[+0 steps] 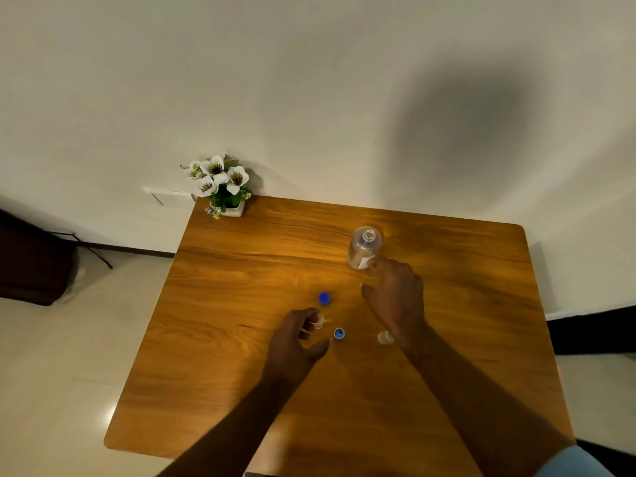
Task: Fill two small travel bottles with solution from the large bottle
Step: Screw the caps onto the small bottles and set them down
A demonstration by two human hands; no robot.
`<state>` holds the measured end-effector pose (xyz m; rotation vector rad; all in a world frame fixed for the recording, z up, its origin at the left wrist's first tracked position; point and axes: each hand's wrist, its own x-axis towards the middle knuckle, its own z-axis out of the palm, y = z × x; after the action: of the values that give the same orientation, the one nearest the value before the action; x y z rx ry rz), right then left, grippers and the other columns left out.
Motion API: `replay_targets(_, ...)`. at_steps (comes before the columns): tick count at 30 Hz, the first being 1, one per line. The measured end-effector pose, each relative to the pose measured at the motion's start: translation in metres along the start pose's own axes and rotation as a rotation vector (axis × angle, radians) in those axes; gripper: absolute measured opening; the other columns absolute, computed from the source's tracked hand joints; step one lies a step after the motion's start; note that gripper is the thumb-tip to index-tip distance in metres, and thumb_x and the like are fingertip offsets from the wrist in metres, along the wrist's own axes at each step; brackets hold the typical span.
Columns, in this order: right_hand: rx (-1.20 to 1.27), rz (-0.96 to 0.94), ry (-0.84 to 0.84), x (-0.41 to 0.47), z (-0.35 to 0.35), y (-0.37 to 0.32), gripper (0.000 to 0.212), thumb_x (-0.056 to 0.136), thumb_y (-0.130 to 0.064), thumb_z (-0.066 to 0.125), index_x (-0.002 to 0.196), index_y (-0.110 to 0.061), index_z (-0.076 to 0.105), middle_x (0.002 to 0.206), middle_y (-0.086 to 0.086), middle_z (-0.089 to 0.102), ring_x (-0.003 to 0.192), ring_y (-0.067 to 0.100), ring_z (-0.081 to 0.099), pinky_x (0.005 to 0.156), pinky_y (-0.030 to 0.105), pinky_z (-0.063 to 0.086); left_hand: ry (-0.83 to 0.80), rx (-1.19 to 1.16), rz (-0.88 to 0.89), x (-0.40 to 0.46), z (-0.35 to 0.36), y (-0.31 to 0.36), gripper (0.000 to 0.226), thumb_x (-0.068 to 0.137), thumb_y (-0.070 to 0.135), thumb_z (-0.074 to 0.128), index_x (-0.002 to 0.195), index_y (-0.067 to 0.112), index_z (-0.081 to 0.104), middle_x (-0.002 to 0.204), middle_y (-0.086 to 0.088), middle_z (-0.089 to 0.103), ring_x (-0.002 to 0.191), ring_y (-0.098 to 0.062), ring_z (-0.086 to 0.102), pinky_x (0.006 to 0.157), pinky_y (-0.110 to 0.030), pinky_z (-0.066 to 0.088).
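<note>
Both bare arms reach forward. The left hand (296,339) sits nearer, fingers curled and thumb out. The right hand (395,297) stretches farther, palm down, fingers spread wide apart, holding nothing.

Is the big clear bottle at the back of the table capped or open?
Open. The large clear plastic bottle stands upright with a bare round mouth; no cap sits on it.

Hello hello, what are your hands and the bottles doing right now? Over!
Left hand on one small bottle. Right hand open, reaching for uncapped large bottle. Blue caps off. Nothing blocking.
</note>
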<state>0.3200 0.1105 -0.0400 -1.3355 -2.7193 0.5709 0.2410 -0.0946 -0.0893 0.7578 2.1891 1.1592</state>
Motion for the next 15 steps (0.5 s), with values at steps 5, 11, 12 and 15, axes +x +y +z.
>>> replay_targets(5, -0.326, -0.268, -0.266, -0.051, -0.001, -0.039, 0.035, 0.095, -0.031, 0.058, 0.13, -0.027, 0.058, 0.132, -0.002, 0.062, 0.127, 0.023, 0.047, 0.105, 0.042, 0.035, -0.002, 0.059, -0.038, 0.011, -0.009, -0.018, 0.065, 0.074, 0.023, 0.09, 0.133, 0.025, 0.061, 0.112, 0.007, 0.06, 0.097, -0.007, 0.059, 0.08, -0.024, 0.053)
replay_targets(11, -0.568, -0.257, -0.412, -0.056, 0.033, -0.049, 0.031, 0.097, -0.035, 0.056, 0.123, -0.02, 0.06, 0.125, 0.005, 0.064, 0.124, 0.029, 0.046, 0.102, 0.044, 0.034, -0.095, 0.207, -0.092, 0.032, -0.009, -0.036, 0.069, 0.077, 0.025, 0.087, 0.139, 0.026, 0.057, 0.13, 0.004, 0.059, 0.118, -0.013, 0.055, 0.1, -0.03, 0.049)
replay_targets(12, -0.59, -0.242, -0.431, -0.054, 0.037, -0.05, 0.03, 0.097, -0.036, 0.056, 0.122, -0.02, 0.061, 0.124, 0.005, 0.065, 0.124, 0.029, 0.046, 0.101, 0.045, 0.033, -0.116, 0.223, -0.079, 0.036, -0.008, -0.037, 0.068, 0.078, 0.026, 0.086, 0.139, 0.026, 0.057, 0.132, 0.004, 0.059, 0.122, -0.015, 0.054, 0.102, -0.032, 0.048)
replay_targets(15, -0.616, -0.212, -0.471, -0.047, 0.05, -0.051, 0.026, 0.097, -0.036, 0.055, 0.117, -0.023, 0.063, 0.119, 0.004, 0.067, 0.121, 0.028, 0.049, 0.101, 0.045, 0.032, -0.165, 0.261, -0.043, 0.046, -0.006, -0.043, 0.065, 0.079, 0.028, 0.084, 0.139, 0.024, 0.059, 0.137, 0.002, 0.06, 0.127, -0.019, 0.053, 0.106, -0.038, 0.048)
